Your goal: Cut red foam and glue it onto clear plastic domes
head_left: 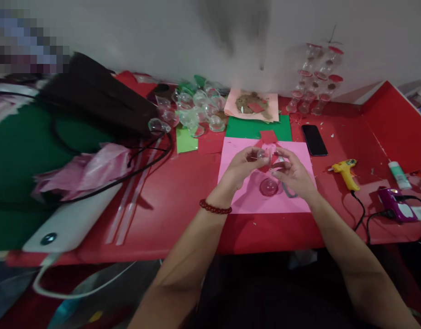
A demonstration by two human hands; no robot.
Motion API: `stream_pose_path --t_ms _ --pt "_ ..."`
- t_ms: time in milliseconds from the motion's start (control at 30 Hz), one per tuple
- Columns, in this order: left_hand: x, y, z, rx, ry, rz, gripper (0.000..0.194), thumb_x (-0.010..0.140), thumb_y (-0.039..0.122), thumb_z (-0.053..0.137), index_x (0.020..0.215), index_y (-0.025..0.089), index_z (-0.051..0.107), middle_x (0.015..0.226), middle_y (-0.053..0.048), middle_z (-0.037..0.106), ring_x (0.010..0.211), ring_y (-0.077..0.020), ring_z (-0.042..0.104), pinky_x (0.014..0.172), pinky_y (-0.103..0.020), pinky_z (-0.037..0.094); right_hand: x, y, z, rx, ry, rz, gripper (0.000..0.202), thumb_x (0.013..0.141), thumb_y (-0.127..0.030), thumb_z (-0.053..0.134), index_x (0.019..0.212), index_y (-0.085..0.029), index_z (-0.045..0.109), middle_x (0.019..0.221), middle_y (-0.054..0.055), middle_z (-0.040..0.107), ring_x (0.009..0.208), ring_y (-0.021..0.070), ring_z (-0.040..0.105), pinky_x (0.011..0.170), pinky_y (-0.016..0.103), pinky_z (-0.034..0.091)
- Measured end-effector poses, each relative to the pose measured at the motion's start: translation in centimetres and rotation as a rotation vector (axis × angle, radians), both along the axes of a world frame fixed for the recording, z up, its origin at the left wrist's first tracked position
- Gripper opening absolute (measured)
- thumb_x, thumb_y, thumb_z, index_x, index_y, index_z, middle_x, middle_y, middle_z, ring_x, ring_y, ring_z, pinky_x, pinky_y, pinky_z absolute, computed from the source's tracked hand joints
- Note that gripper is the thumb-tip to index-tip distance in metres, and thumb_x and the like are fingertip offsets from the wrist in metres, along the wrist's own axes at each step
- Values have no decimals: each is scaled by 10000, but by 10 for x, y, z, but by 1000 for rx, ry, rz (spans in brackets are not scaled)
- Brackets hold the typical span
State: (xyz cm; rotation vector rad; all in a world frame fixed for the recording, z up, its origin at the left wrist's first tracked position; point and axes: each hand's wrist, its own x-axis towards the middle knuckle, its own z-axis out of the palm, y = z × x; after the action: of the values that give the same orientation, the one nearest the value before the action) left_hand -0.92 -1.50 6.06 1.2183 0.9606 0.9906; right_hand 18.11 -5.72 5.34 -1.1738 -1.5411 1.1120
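Observation:
My left hand [240, 168], with a beaded bracelet [215, 208] on its wrist, pinches a small clear plastic cup [260, 154]. My right hand [294, 172] is curled close by, thumb and fingers drawn together near the same piece; what it grips is too small to make out. Below the hands, another clear cup [269, 186] with a red round edge rests on a pink sheet [246, 198]. A grey loop [290, 192], perhaps a scissors handle, shows partly under my right hand. A small red paper square [268, 136] lies just beyond my fingers.
Clear plastic cups [200, 107] are heaped at the back, beside a pink paper with brown grainy material [249, 103]. Stacked hourglass shapes [313, 80] stand against the wall. Rightward lie a phone [314, 140], a yellow glue gun [346, 173], a glue stick [399, 175] and a purple power strip [397, 204].

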Motion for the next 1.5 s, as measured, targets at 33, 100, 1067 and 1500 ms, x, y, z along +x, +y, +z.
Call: stream_pose_path --t_ms 33,100,1067,1500 --pt "3 -3 0 37 61 23 372 665 357 795 947 188 621 912 -32 658 833 -148 607 800 -320 508 -1 -1 0 -3 1 17 786 757 -528 790 1443 -335 459 1529 103 474 1060 209 669 897 382 597" --pt "8 -7 2 123 163 61 414 641 346 824 975 186 638 903 -30 666 815 -144 592 783 -313 496 -4 -1 1 -6 -3 38 836 756 -557 788 1479 -353 422 1585 95 411 1149 237 646 953 407 587" --pt "0 0 -3 461 807 -541 384 643 366 777 978 185 723 955 -61 688 982 -264 588 921 -369 392 41 1 24 -127 -96 250 603 733 -428 858 1292 -314 664 1252 46 671 1062 200 663 935 355 563" --pt "0 -2 -4 393 717 -489 306 614 339 807 868 186 731 865 -61 671 956 -258 584 855 -351 413 35 -3 33 -18 -305 283 579 779 -415 823 1328 -348 651 1336 34 645 1241 238 615 1089 423 489"
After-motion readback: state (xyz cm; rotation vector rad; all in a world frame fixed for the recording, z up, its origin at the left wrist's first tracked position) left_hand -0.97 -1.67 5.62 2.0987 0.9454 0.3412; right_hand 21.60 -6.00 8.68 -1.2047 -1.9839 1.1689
